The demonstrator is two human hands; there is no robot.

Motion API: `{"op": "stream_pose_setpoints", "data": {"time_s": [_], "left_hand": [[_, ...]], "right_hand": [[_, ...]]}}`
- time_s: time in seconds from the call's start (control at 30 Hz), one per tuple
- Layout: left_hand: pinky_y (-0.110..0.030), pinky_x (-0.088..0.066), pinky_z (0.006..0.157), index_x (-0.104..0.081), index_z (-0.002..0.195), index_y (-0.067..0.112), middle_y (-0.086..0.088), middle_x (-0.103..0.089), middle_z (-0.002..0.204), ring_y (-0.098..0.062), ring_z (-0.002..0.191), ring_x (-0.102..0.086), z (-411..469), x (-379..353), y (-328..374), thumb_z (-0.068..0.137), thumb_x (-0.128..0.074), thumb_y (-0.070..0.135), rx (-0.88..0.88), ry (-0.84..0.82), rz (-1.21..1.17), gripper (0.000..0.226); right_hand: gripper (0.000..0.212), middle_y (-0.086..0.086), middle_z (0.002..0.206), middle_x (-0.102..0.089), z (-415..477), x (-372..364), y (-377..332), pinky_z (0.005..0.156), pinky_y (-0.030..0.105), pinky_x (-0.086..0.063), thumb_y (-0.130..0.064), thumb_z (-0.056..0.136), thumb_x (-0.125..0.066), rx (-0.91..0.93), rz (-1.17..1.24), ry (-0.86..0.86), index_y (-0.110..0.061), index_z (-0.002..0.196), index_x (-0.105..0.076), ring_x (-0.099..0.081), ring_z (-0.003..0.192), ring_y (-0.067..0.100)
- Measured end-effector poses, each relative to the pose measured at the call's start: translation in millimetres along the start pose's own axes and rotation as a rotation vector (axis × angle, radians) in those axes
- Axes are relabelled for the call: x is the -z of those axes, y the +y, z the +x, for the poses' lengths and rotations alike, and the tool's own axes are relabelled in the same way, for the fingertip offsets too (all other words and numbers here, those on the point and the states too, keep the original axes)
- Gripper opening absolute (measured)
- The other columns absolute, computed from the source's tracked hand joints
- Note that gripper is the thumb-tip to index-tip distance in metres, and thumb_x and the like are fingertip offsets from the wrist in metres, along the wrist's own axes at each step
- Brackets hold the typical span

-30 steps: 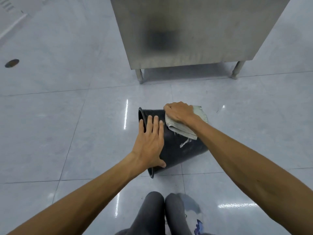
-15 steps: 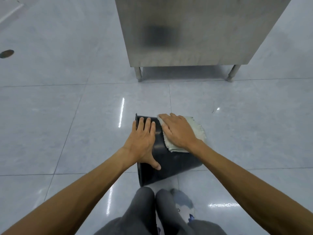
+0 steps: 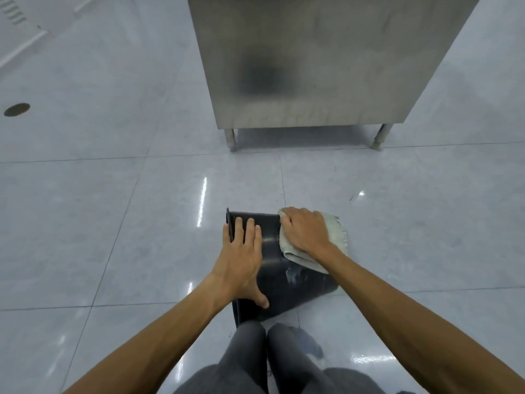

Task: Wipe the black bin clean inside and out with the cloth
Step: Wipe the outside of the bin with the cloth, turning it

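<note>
Bin of black plastic, round and tapered [image 3: 287,282], lies sideways before the knees [image 3: 270,345], rim leftward under the flat, empty left hand [image 3: 241,260], base rightward beneath the right hand [image 3: 305,233] pressing the pale folded cloth [image 3: 336,231].

Black bin [image 3: 287,288] under my hands looks like smooth plastic, slight sheen, pale smeared patch on its side. Cloth [image 3: 335,231] is pale woven fabric, soft, frayed at its edge. Floor [image 3: 113,223] is glossy polished tile, light streaks reflecting. Cabinet [image 3: 326,61] is brushed stainless metal, dull, smudged. My trousers [image 3: 250,354] are matt grey fabric.
</note>
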State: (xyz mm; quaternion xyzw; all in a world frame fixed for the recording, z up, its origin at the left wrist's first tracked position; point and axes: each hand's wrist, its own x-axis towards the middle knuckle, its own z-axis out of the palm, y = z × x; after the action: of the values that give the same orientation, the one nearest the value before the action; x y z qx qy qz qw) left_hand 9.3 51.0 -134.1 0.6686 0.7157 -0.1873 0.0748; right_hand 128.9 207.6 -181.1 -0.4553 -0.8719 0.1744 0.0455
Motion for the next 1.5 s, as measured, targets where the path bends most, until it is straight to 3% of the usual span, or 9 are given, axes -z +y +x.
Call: {"op": "stream_pose_setpoints", "data": {"time_s": [0.23,0.57,0.7,0.8,0.93,1.1,1.27,1.33,1.5], "left_hand": [[-0.067,-0.01,0.117,0.005,0.155,-0.003,-0.029,0.008,0.162,-0.051,0.148,0.007,2.2,-2.9,-4.9,0.051,-0.062,0.093,0.005,0.011,-0.03,0.156],[-0.069,-0.01,0.116,0.004,0.155,-0.001,-0.029,0.006,0.163,-0.053,0.148,0.005,-5.8,-3.7,4.7,0.053,-0.063,0.092,0.023,0.02,-0.044,0.154],[-0.067,-0.014,0.116,0.002,0.155,-0.003,-0.027,0.0,0.163,-0.051,0.148,-0.001,15.0,10.1,-14.0,0.046,-0.061,0.096,0.0,-0.006,-0.037,0.16],[-0.066,-0.018,0.116,-0.003,0.154,-0.003,-0.025,-0.01,0.162,-0.049,0.147,-0.009,30.9,22.5,-25.5,0.041,-0.06,0.098,-0.035,-0.028,-0.012,0.162],[-0.065,-0.023,0.114,-0.011,0.153,-0.003,-0.023,-0.019,0.158,-0.047,0.142,-0.019,29.3,22.7,-24.0,0.038,-0.054,0.101,-0.046,-0.027,0.005,0.161],[-0.068,-0.018,0.115,-0.002,0.154,-0.005,-0.026,-0.007,0.162,-0.05,0.147,-0.009,13.5,15.5,-11.4,0.039,-0.049,0.104,-0.008,-0.057,0.008,0.165],[-0.07,-0.012,0.115,-0.001,0.154,-0.006,-0.027,-0.003,0.163,-0.049,0.149,-0.004,15.0,10.5,-16.6,0.041,-0.044,0.106,0.008,-0.029,0.018,0.164],[-0.07,-0.011,0.115,-0.002,0.154,-0.006,-0.027,-0.005,0.163,-0.048,0.149,-0.004,13.9,7.2,-15.9,0.042,-0.041,0.107,0.003,-0.017,0.024,0.163],[-0.07,-0.015,0.114,-0.008,0.153,-0.006,-0.029,-0.012,0.161,-0.049,0.146,-0.013,10.7,9.7,-10.3,0.042,-0.041,0.107,0.007,0.004,0.028,0.162]], "right_hand": [[0.06,-0.003,0.161,-0.044,-73.8,-24.4,-16.5,0.125,0.053,-0.023,-0.038,0.103,-0.025,0.185,-0.012,0.115,-0.022,0.159,-0.038,-0.035,0.15,0.024],[0.054,0.003,0.119,-0.073,8.3,4.2,11.2,0.099,0.046,-0.044,-0.04,0.103,-0.019,0.05,-0.013,-0.092,-0.02,0.112,-0.068,-0.064,0.102,0.026],[0.059,0.0,0.147,-0.057,-38.9,-13.6,-1.3,0.116,0.05,-0.034,-0.039,0.102,-0.02,0.16,-0.041,0.106,-0.02,0.149,-0.05,-0.051,0.133,0.025],[0.056,-0.001,0.159,-0.046,-70.5,-31.4,-9.7,0.125,0.053,-0.023,-0.034,0.104,-0.029,0.19,0.018,0.225,-0.021,0.158,-0.039,-0.036,0.149,0.025],[0.053,-0.004,0.149,-0.056,-46.0,-22.8,5.6,0.119,0.05,-0.031,-0.036,0.102,-0.029,0.155,0.011,0.257,-0.023,0.149,-0.052,-0.047,0.139,0.021],[0.04,-0.007,0.109,-0.072,-8.5,-1.6,14.8,0.099,0.047,-0.037,-0.033,0.102,-0.029,-0.015,0.018,0.127,-0.024,0.105,-0.067,-0.062,0.106,0.025],[0.064,-0.001,0.159,-0.046,-57.5,-23.6,-14.0,0.125,0.054,-0.015,-0.042,0.097,-0.025,0.029,0.019,0.14,-0.02,0.155,-0.043,-0.034,0.15,0.026],[0.064,-0.001,0.162,-0.041,-78.8,-34.8,-21.0,0.125,0.055,-0.013,-0.042,0.098,-0.031,0.075,0.049,0.205,-0.021,0.158,-0.039,-0.029,0.154,0.027],[0.062,-0.003,0.15,-0.057,-41.3,-19.6,5.2,0.119,0.053,-0.025,-0.044,0.095,-0.026,0.052,-0.015,0.171,-0.023,0.146,-0.055,-0.046,0.141,0.024]]}}
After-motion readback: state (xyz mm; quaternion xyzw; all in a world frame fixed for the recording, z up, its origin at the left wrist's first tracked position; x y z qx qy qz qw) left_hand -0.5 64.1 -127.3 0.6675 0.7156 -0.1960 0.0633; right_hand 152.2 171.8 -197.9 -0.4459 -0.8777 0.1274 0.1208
